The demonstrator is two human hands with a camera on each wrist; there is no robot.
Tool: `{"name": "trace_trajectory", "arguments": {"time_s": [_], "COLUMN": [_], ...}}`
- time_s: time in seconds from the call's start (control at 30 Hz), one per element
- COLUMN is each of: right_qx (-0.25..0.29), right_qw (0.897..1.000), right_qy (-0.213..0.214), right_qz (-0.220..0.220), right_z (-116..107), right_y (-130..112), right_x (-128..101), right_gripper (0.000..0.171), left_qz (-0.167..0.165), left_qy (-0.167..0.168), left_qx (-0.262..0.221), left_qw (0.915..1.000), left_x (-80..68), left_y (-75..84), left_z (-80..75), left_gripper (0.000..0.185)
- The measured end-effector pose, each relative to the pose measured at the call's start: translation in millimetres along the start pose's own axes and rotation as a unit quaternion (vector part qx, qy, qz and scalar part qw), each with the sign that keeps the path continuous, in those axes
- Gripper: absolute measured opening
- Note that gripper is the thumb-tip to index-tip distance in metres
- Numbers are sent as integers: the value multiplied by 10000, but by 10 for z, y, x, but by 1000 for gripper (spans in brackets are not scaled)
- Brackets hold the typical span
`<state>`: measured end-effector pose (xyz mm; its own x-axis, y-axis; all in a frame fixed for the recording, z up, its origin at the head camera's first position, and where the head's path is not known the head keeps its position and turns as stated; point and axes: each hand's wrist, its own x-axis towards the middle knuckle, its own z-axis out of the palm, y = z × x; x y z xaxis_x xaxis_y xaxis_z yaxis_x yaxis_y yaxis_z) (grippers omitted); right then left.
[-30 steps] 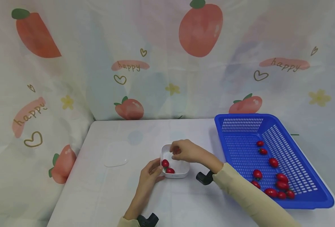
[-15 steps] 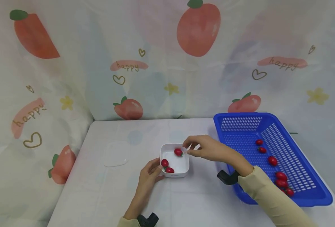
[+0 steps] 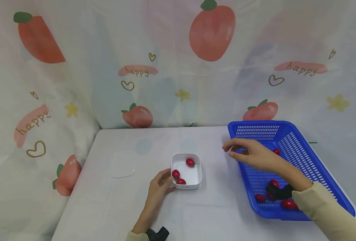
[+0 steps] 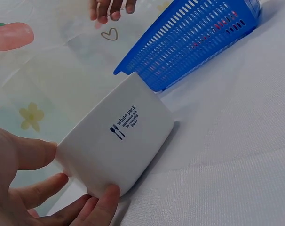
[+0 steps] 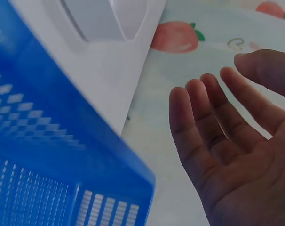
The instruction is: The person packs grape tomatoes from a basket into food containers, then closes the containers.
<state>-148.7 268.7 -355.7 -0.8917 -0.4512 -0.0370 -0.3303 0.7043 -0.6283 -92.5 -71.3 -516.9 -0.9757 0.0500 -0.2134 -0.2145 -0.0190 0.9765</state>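
A small white plastic food container (image 3: 196,180) stands on the table, with three cherry tomatoes (image 3: 190,162) inside: one toward the back, two in the front left corner. At its left side my left hand (image 3: 159,187) holds it. In the left wrist view, fingertips press against the container's printed wall (image 4: 123,127) at the edge and low down. My right hand (image 3: 253,154) hovers over the left rim of the blue basket (image 3: 247,204), holding nothing. Its fingers are loosely bent and spread, as the right wrist view shows. Several more cherry tomatoes (image 3: 260,198) lie in the basket, some hidden by the right arm.
A clear lid (image 3: 123,175) lies on the white tablecloth (image 3: 105,207) left of the container. Behind the table hangs a fruit-patterned cloth (image 3: 165,83), which also covers the left side. The basket stands along the right side of the table.
My right hand has let go of a cherry tomato in the container and moved right, over the basket's edge. My left hand and the container have stayed in place.
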Motion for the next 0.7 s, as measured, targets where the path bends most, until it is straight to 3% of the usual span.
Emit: {"name": "trace_trajectory", "arguments": {"time_s": [0.43,0.7], "right_qx": [0,-606], "right_qw": [9996,9957], "right_qy": [-159,-526], "right_qz": [250,466], "right_z": [-321,-306], "right_y": [542,874], "right_x": [-343,-475], "right_gripper": [23,29], "left_qz": [-34,2], "left_qy": [-30,30], "left_qx": [-77,15], "left_qw": [10000,10000], "left_x": [-10,-10], "left_y": [-10,-11], "left_z": [2,2], "left_gripper": [50,49]}}
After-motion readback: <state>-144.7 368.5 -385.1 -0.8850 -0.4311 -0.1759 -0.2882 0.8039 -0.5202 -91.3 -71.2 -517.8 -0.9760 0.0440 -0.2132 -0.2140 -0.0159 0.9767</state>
